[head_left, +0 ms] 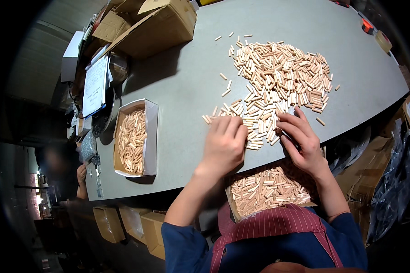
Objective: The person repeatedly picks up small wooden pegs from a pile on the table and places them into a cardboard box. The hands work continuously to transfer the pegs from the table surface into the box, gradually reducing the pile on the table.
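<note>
A wide heap of short wooden dowels (pixel 282 68) lies across the grey table, thinning toward me. At its near left edge is my left hand (pixel 225 141), knuckles up and fingers curled together; the fingertips are out of sight, so I cannot make out what is in them. My right hand (pixel 300 139) rests at the near right edge of the heap. Its fingers are bent but apart, with the tips touching or close to a few dowels. Below the table edge, between my forearms, sits an open box of dowels (pixel 271 191).
A white-sided carton (pixel 150 136) full of dowels stands on the table (pixel 187 86) at left. A large cardboard box (pixel 159 32) and a clipboard (pixel 95 86) are at far left. Tape (pixel 383 42) lies far right. A person's hand (pixel 81 174) shows at the left edge.
</note>
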{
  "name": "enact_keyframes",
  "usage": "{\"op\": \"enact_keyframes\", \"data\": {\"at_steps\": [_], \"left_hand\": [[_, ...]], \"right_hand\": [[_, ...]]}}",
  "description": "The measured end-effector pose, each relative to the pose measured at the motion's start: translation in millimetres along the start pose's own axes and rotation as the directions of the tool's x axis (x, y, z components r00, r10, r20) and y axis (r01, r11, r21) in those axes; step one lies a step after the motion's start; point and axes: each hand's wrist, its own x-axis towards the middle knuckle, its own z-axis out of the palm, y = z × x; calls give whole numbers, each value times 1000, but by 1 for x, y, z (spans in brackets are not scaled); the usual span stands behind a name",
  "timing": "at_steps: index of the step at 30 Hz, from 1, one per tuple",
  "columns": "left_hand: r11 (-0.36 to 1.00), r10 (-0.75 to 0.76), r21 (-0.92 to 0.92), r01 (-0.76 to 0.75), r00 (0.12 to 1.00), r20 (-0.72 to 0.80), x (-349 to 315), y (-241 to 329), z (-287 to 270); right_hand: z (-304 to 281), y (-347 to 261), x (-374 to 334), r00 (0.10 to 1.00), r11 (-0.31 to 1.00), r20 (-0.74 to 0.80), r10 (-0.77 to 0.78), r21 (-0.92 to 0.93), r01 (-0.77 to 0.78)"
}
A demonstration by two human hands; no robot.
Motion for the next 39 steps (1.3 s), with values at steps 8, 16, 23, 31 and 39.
{"op": "enact_keyframes", "data": {"at_steps": [8, 16, 23, 31, 39], "left_hand": [[727, -439, 301, 617, 755, -487, -52, -91, -98], [742, -507, 249, 623, 763, -401, -92, -75, -73], [942, -329, -63, 329, 944, 12, -32, -6, -4], [970, -215, -37, 240, 920, 327, -53, -6, 1], [919, -378, 9, 394, 876, 300, -34, -23, 16]], "right_hand": [[-5, -3, -2, 995, 995, -47, 88, 59, -86], [-2, -2, 1, 997, 995, -39, 70, 76, -67], [-3, -4, 2, 997, 997, -46, 55, 54, -53], [-3, 1, -2, 1000, 1000, -11, 14, 19, -14], [1, -1, -3, 995, 997, -89, 41, 67, -35]]}}
